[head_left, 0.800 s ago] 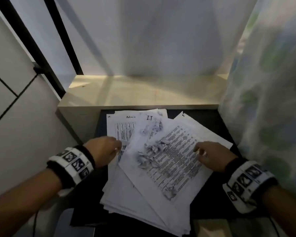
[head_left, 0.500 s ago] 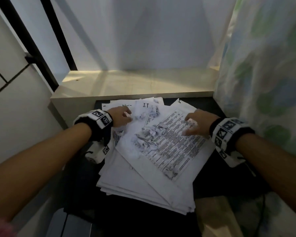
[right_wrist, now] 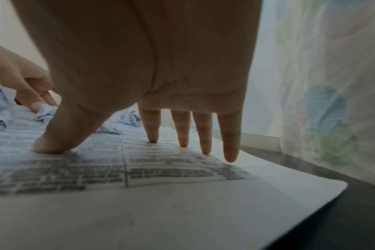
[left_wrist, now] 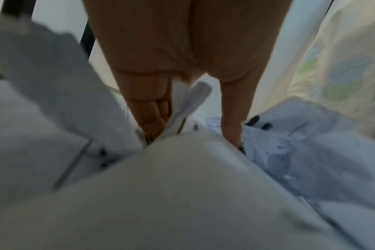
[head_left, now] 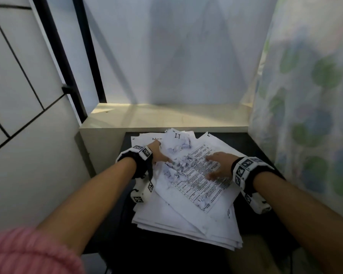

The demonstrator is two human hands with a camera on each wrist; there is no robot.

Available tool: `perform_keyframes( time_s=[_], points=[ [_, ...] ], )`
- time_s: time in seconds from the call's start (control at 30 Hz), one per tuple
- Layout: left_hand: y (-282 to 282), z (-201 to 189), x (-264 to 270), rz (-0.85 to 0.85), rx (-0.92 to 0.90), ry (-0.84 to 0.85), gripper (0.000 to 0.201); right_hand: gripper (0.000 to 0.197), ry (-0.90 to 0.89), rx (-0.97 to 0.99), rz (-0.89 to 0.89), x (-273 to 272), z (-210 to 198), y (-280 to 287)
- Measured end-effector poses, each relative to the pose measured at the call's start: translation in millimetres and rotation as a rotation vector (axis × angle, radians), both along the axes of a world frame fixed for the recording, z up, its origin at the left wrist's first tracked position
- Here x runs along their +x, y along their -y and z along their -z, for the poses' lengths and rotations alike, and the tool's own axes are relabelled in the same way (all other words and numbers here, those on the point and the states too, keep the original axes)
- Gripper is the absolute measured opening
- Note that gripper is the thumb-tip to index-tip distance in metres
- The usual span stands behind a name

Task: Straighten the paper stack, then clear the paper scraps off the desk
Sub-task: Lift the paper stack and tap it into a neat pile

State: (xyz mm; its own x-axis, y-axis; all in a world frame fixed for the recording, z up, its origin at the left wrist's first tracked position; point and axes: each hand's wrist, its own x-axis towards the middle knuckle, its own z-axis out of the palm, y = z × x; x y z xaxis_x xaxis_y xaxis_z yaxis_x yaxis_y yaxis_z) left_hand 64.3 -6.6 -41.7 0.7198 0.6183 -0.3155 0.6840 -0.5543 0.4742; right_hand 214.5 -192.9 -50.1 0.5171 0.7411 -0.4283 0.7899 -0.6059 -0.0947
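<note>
Left fingers [head_left: 166, 157] now among paper scraps [head_left: 179, 164]

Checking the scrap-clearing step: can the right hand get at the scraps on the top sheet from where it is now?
Probably yes. The right hand lies flat, fingers spread, on the top sheet. The scraps lie just left of it on the same sheet, with nothing in between.

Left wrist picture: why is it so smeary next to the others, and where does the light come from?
Left wrist view: the paper stack lies right at the lens, smeared, probably motion blur; the left hand is clearer. Right wrist view: the right hand is sharp, the nearest print soft. Head view: dim, brightest on the pale ledge, with straight lines bowed near the edges.
</note>
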Motion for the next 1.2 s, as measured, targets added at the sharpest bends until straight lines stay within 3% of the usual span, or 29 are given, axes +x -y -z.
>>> perform_keyframes(
  time_s=[0.07, 0.17, 0.23, 0.37, 0.43, 0.57, 0.77, 0.9, 1.03, 1.2],
  points=[
    [-1.8, 0.3, 0.3, 0.031, -0.008, 0.008, 0.023, 0.087, -0.019, 0.023, -0.019, 0.1, 1.6, -3.3],
    [-5.5, -1.5, -2.5, 0.021, -0.034, 0.037, 0.032, 0.078, -0.023, 0.116, 0.029, 2.9, 2.2, 0.6],
    [-6.9, -3.2, -4.1, -0.008, -0.058, 0.109, 0.054, 0.076, 0.01, 0.243, 0.118, 7.5, 0.2, 12.4],
    [-5.3, -10.4, -9.9, -0.075, -0.029, 0.288, 0.062, 0.078, 0.038, 0.544, 0.385, 20.0, -2.2, 46.8],
    [-2.9, -16.3, -13.5, -0.093, -0.049, 0.364, 0.054, 0.082, -0.044, 0.645, 0.554, 25.0, 2.4, 61.0],
    [-0.2, -29.2, -17.4, -0.131, -0.08, 0.481, 0.04, 0.085, -0.415, 0.797, 0.809, 24.6, 9.8, 63.4],
    [-1.3, -53.9, -19.4, -0.119, -0.156, 0.69, 0.053, 0.077, -0.641, 0.946, 0.746, 19.3, -9.3, 30.3],
    [-2.8, -78.0, -23.2, -0.074, -0.111, 0.78, 0.055, 0.056, -0.7, 1.121, 0.689, 18.1, -48.7, 11.3],
    [2.0, -101.5, -26.4, 0.002, -0.055, 0.873, 0.058, 0.014, -0.743, 1.32, 0.609, 16.5, -88.5, 5.6],
    [10.1, -124.9, -28.0, 0.074, -0.114, 0.965, 0.054, 0.023, -0.753, 1.41, 0.523, 0.8, -129.2, 10.3]
  ],
)
